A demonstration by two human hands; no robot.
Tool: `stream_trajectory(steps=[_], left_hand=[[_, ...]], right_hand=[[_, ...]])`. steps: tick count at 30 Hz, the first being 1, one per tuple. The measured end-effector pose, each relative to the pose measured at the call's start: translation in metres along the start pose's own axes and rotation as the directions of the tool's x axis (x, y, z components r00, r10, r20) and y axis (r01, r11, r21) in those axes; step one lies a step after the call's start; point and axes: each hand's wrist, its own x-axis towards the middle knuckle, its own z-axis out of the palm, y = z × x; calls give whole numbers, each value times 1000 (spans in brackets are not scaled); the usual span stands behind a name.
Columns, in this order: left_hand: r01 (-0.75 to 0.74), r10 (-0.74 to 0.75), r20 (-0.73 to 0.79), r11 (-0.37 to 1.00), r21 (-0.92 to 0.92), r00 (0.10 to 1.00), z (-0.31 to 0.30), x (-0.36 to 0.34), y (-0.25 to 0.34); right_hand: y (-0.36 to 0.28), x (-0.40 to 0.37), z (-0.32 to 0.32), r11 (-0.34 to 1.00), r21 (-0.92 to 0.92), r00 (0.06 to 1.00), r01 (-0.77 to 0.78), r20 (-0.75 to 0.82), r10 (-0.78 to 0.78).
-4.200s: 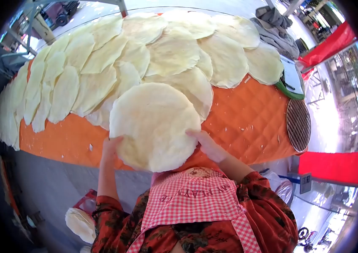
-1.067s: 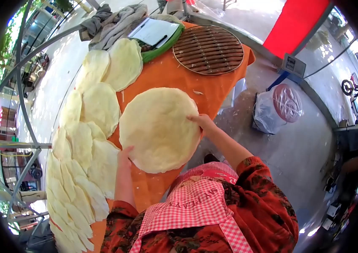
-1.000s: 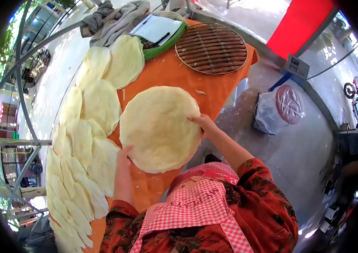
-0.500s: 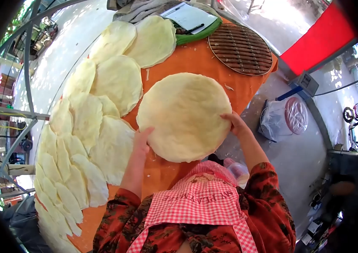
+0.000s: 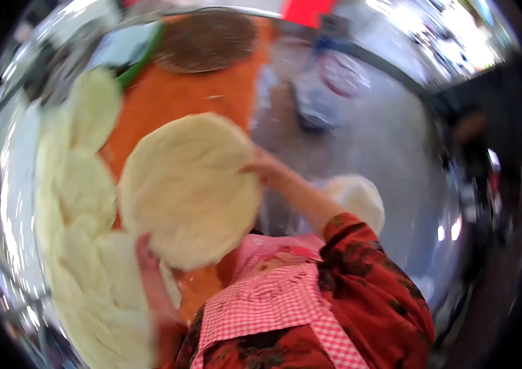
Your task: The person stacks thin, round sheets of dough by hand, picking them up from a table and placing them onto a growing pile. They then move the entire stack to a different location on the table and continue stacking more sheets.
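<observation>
A big, round, pale-yellow dough sheet (image 5: 190, 187) is held out flat in front of me, blurred by motion. Gripping its right edge, my right hand (image 5: 265, 168) has fingers on the upper face. My left hand (image 5: 146, 253) is closed at the lower left edge, its thumb showing beside the rim. Similar thin sheets (image 5: 91, 184) overlap one another along the left side, close to my left hand. Beneath everything lies an orange cloth (image 5: 171, 92).
A round slatted rack (image 5: 208, 40) lies at the cloth's far end, beside a green-rimmed item (image 5: 141, 67) with a white sheet (image 5: 119, 46) on top. Right of the cloth, a plastic-covered container (image 5: 316, 101) and a whitish rounded object (image 5: 356, 200) stand on the grey floor (image 5: 384, 141).
My view has swung to the right, so the cloth and sheets appear farther left. Both hands still hold the round dough sheet. The whitish object on the right has come into view.
</observation>
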Motion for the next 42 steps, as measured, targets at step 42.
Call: stream_trajectory(steps=[42], left_hand=[[138,-450,357,757,638,818,316,-166,-510]], right_hand=[[146,-563,-430,998,32,458,-50,-887,52]])
